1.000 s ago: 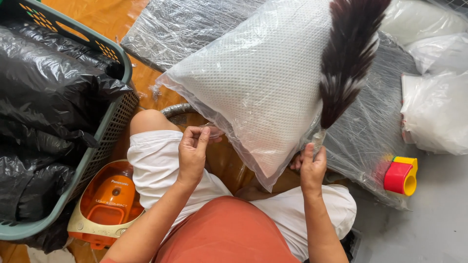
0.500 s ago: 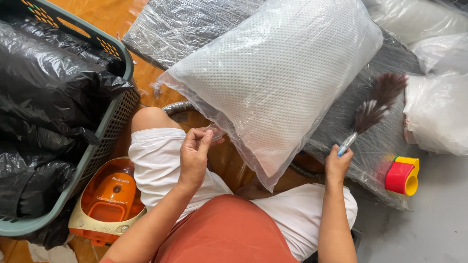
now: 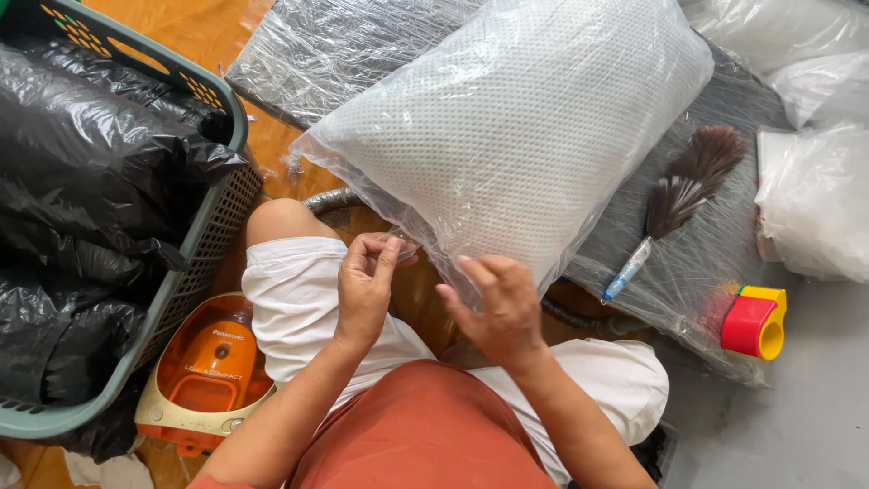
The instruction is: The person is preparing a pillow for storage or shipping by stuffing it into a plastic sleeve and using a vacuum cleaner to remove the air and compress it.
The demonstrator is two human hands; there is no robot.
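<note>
the left hand (image 3: 367,290) pinches the loose edge of the clear plastic bag (image 3: 398,237) between thumb and fingertips, just above the bent knee. the right hand (image 3: 501,308) is half open, fingers spread on the bag's near corner, gripping nothing firmly that i can tell. the white mesh pillow (image 3: 525,127) inside lies across the lap and onto a grey wrapped bundle (image 3: 697,244). this looks like work on the bag's open end; the next move seems to need both hands gathering that edge. a feather duster (image 3: 674,204) rests on the bundle, a red and yellow tape dispenser (image 3: 756,323) by its near right corner, an orange vacuum cleaner (image 3: 204,371) and a basket (image 3: 213,226) of black bags on the left.
</note>
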